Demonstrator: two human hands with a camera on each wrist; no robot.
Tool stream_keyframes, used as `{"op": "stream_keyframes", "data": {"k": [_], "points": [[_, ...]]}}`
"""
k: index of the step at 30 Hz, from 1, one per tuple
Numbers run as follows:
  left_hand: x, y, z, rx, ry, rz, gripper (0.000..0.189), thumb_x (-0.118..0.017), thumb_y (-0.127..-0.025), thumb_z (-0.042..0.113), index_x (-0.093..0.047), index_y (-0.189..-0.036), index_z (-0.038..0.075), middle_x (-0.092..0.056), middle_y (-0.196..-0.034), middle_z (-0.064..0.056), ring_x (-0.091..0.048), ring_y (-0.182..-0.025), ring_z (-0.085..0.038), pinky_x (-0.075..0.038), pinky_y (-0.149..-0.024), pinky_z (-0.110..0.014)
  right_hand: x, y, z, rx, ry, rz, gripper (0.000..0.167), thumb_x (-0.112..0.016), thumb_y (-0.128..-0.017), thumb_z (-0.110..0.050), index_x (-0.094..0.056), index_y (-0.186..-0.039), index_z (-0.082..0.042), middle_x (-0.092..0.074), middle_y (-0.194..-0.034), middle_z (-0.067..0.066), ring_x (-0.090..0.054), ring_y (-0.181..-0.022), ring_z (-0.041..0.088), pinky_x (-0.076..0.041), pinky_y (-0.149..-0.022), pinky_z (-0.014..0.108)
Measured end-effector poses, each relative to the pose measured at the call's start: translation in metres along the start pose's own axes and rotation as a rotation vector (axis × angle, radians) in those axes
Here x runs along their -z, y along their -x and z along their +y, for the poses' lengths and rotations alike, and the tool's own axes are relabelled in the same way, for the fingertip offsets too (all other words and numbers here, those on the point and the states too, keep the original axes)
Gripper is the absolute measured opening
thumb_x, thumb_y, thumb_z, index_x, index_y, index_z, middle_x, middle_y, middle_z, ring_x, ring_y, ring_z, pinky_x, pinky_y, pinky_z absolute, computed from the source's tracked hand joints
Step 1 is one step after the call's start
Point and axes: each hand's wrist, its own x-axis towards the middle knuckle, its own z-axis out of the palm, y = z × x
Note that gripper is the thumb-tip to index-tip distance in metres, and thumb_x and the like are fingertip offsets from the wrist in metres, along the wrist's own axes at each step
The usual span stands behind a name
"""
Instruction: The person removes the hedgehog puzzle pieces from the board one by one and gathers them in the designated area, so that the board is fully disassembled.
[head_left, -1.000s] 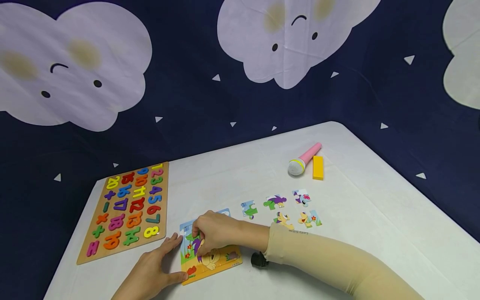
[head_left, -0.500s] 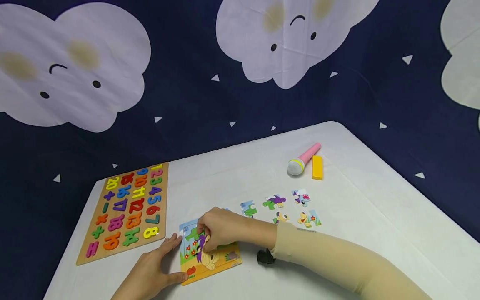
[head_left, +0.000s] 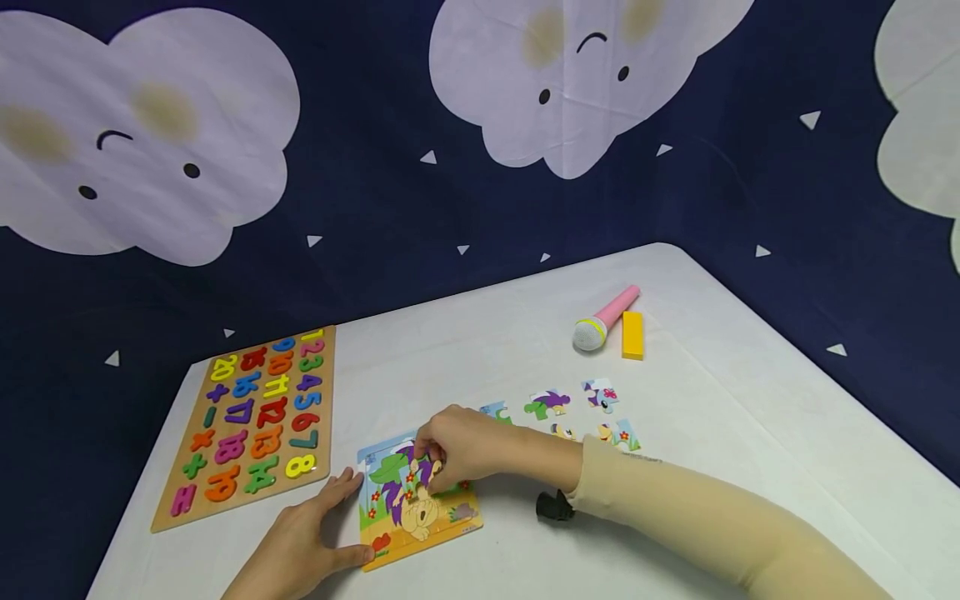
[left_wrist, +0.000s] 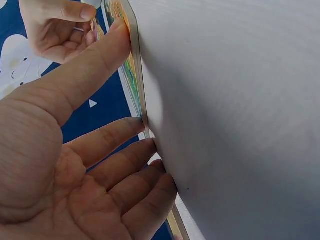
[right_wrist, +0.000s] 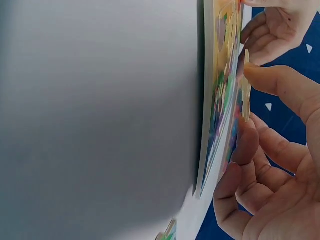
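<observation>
colourful puzzle board [head_left: 420, 517] (cartoon animal) steadied by flat left hand [head_left: 300, 546]; right hand [head_left: 465, 446] pinches a piece [right_wrist: 245, 85].

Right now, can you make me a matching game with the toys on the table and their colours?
Things:
1. microphone handle
2. block
3. number board
4. table

Colours:
a. white
b. wooden brown with bright numbers
c. pink
d. yellow

Pairs: 1-c, 2-d, 3-b, 4-a
</observation>
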Motion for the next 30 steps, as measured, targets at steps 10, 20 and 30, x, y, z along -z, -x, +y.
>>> {"op": "stream_keyframes", "data": {"k": [10,20,30], "points": [[0.000,0.000,0.001,0.019,-0.008,0.002,0.107,-0.100,-0.068,0.046,-0.053,-0.159,0.015,-0.042,-0.169,-0.013,-0.039,-0.153,-0.054,-0.037,-0.115,-0.073,0.011,0.019,0.014,-0.035,-0.031,0.018,0.030,-0.093,-0.084,-0.025,-0.078,-0.107,-0.013,-0.061,-0.078,-0.009,-0.050,-0.070,0.002,-0.045,-0.069,0.019],[0.000,0.001,0.001,0.019,-0.015,0.008,0.108,-0.100,-0.067,0.047,-0.054,-0.159,0.016,-0.042,-0.169,-0.013,-0.039,-0.153,-0.053,-0.038,-0.115,-0.073,0.020,0.037,0.030,-0.059,-0.065,0.041,0.030,-0.094,-0.083,-0.022,-0.078,-0.106,-0.013,-0.065,-0.081,-0.005,-0.053,-0.069,0.002,-0.047,-0.070,0.021],[0.001,0.002,0.002,0.010,-0.014,0.020,0.106,-0.100,-0.067,0.046,-0.055,-0.158,0.016,-0.042,-0.169,-0.013,-0.039,-0.154,-0.052,-0.039,-0.116,-0.071,0.032,0.059,0.045,-0.089,-0.114,0.065,0.029,-0.094,-0.083,-0.022,-0.076,-0.104,-0.014,-0.064,-0.080,-0.009,-0.055,-0.071,0.003,-0.049,-0.071,0.022]]}}
